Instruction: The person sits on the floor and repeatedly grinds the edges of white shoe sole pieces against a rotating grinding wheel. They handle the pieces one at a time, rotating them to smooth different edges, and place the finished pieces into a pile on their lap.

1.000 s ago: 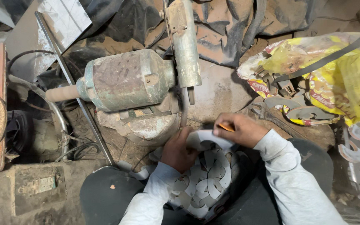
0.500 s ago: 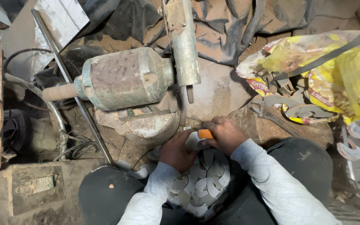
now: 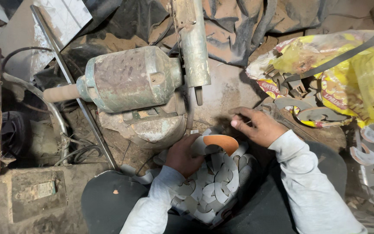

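My lap is mostly hidden under a pile of metal blanks [image 3: 213, 190], too many to count, and my left hand [image 3: 182, 156] closes on one curved blank [image 3: 217, 143] near the one motor [image 3: 130, 78], while my right hand [image 3: 258, 125] hovers half open, holding nothing.

Curved grey metal blank [image 3: 215, 143], orange-lit, atop lap pile [image 3: 213, 186].

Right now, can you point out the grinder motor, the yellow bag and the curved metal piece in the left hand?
Grinder motor [image 3: 128, 78], head view: middle of its round casing.
Yellow bag [image 3: 360, 78], head view: its crumpled yellow side.
Curved metal piece [image 3: 220, 142], head view: its orange-lit face, beside the left hand [image 3: 182, 156].
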